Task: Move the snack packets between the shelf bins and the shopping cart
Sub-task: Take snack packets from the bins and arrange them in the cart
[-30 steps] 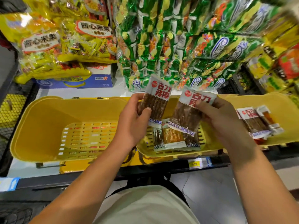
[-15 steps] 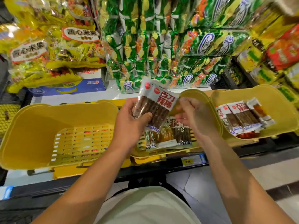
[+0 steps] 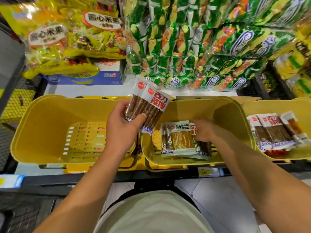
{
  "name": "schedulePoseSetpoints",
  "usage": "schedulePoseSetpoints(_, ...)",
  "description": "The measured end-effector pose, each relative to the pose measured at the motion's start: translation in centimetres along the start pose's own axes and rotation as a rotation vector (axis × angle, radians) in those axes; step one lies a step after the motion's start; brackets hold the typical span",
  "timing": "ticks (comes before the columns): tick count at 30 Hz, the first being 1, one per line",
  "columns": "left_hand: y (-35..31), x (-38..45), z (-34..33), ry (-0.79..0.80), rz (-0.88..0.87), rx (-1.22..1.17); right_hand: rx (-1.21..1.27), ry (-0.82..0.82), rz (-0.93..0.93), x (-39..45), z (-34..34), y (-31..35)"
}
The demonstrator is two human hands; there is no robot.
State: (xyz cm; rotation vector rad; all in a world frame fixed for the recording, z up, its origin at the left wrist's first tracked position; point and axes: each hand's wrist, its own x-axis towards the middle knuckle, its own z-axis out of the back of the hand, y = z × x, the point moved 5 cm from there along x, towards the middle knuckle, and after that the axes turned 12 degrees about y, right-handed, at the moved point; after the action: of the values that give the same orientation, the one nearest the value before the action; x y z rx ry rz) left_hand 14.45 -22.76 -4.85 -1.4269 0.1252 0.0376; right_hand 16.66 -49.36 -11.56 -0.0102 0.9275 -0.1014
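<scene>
Left hand [image 3: 122,130] gripping two stacked brown-stick packets [image 3: 148,108] above the gap between left bin [image 3: 40,128] and middle bin [image 3: 225,115], as before; right hand [image 3: 204,130], lately empty beside them, now down in the middle bin, fingers curled on a packet [image 3: 202,145] beside the yellow-strip packet [image 3: 181,138].

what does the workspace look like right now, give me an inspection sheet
surface: three yellow bins in a row on the shelf; left bin holds no packets, middle bin and right bin hold some.
job's things: two stick-snack packets held above the bins; loose packets in the middle bin.
clutter: price tag on the shelf edge.
grippers: left hand grips the two packets; right hand reaches into the middle bin, fingers on a packet.
cables: nothing seen.
surroundings: yellow snack bags, green snack bags stacked behind.
</scene>
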Motion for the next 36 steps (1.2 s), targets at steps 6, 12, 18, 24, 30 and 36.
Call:
schedulePoseSetpoints(6, 0.1, 0.3, 0.0, 0.003, 0.015, -0.014, 0.099, -0.066, -0.024, 0.3, 0.7, -0.8)
schedulePoseSetpoints(12, -0.3, 0.1, -0.2, 0.023, 0.012, 0.013, 0.377, -0.119, 0.053, -2.0, 1.8, -2.1)
schedulePoseSetpoints(18, -0.7, -0.3, -1.1, 0.088, 0.040, -0.007, 0.664, -0.349, 0.201, -6.8, 3.6, -3.3)
schedulePoseSetpoints(24, -1.7, -0.2, -2.0, 0.134, 0.000, 0.006, 1.038, -0.295, 0.477, -10.9, 4.3, -1.6)
schedulePoseSetpoints(30, -2.1, -0.8, -3.8, 0.194, -0.011, -0.085, 1.009, -0.258, 0.551, -11.3, 4.3, 2.1)
schedulePoseSetpoints(36, -1.5, -0.7, -3.7, 0.185, 0.034, -0.155, 1.023, -0.286, 0.562, -10.6, 4.4, 3.9)
